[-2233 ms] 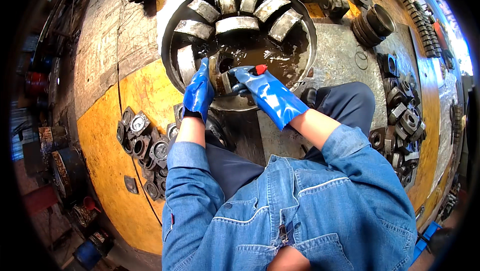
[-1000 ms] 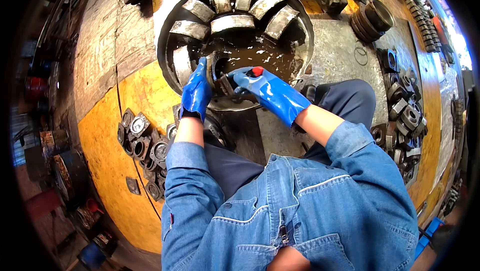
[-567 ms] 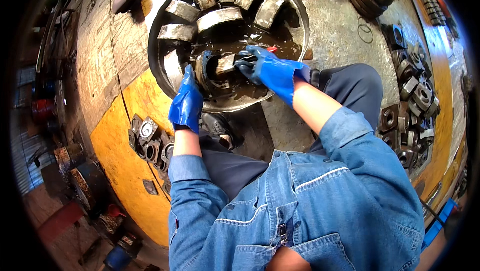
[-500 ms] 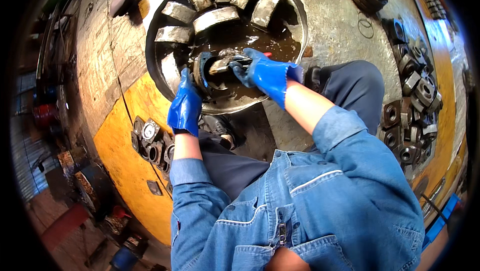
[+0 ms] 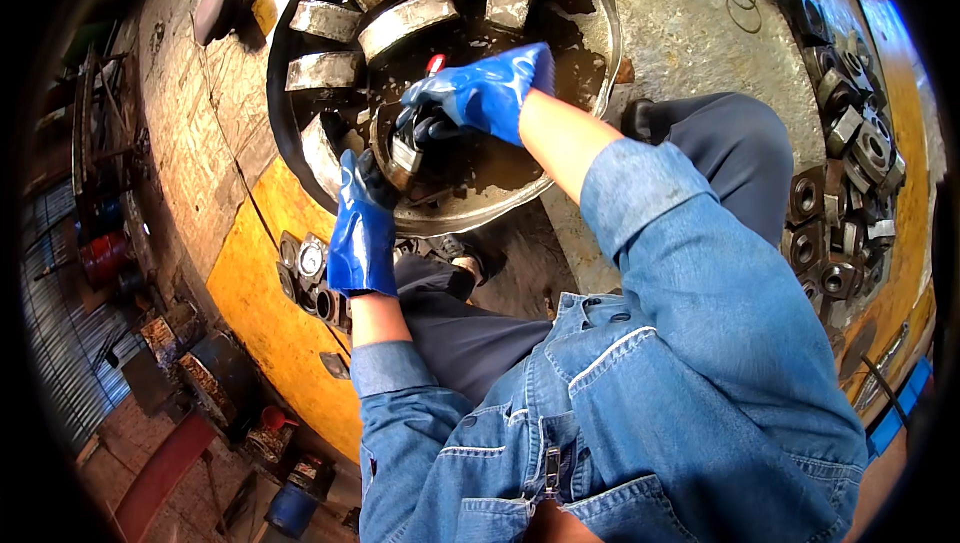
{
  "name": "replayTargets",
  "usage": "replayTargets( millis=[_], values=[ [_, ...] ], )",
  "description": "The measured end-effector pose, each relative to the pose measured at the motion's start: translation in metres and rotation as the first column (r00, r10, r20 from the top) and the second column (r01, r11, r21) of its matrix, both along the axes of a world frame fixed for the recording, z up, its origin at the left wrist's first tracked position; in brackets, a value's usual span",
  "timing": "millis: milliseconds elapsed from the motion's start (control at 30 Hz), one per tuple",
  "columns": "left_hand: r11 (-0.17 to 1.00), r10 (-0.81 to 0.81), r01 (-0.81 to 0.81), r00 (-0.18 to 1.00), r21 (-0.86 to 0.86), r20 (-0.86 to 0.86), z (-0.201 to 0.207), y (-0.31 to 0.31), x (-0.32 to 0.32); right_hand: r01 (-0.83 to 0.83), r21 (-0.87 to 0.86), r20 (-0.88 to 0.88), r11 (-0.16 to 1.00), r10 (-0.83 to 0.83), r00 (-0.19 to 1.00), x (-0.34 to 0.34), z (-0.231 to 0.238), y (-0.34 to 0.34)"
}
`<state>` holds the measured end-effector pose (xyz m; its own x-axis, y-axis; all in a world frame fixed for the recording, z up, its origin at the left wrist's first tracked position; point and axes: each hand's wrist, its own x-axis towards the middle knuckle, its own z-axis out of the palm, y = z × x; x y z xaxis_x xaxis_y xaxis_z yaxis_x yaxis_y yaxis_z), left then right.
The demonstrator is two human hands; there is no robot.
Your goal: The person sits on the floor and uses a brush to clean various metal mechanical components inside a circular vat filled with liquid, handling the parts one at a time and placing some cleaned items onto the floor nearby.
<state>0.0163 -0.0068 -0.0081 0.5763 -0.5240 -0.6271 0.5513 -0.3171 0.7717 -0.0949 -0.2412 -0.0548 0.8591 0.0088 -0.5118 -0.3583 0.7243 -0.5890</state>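
Note:
My right hand [image 5: 460,98], in a blue rubber glove, grips a paintbrush [image 5: 405,160] with a red handle end. Its bristles point down toward me, against the inside of a dark, curved metal part [image 5: 381,131]. My left hand [image 5: 362,218], gloved alike, holds that part by its near left side, fingers partly hidden behind it. Both hands are over a large round pan [image 5: 440,223] of dark, oily liquid. Several thick, curved metal segments [image 5: 408,25] stand in a fan along the pan's far and left sides.
Many square metal pieces with round holes [image 5: 870,153] are heaped at the right. A smaller group [image 5: 312,261] lies on the yellow board at the left. Two thin rings [image 5: 742,11] lie on the grey plate. A dark knob-shaped object [image 5: 215,13] stands beyond the pan's left.
My right hand has moved left with the paintbrush and turned it from pointing left to pointing down toward me. My left hand still holds the curved part, which has tilted. The view has shifted slightly.

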Motion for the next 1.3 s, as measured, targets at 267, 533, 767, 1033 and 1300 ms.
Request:
replayTargets(
  millis=[267,533,767,1033,1300],
  values=[
    [0.953,-0.288,0.213,0.853,0.214,0.436,0.027,0.010,-0.021,-0.463,-0.833,-0.553,-0.304,0.464,0.692,0.004,0.149,-0.007],
    [0.785,-0.618,0.165,0.134,0.597,0.775,0.036,0.009,-0.027,0.125,-0.833,-0.407,-0.539,0.750,0.522,-0.016,0.042,0.045],
    [0.825,-0.566,0.109,0.167,0.555,0.807,0.028,0.033,-0.018,0.047,-0.909,-0.351,-0.414,0.820,0.452,0.004,0.082,0.051],
    [0.859,-0.502,0.172,0.090,0.483,0.860,0.022,0.029,-0.017,-0.300,-0.757,-0.624,-0.581,0.504,0.597,0.024,0.070,0.060],
    [0.803,-0.595,0.103,0.175,0.586,0.785,0.031,0.029,-0.021,-0.280,-0.789,-0.212,0.547,0.186,0.960,-0.026,0.083,0.049]
  ],
)
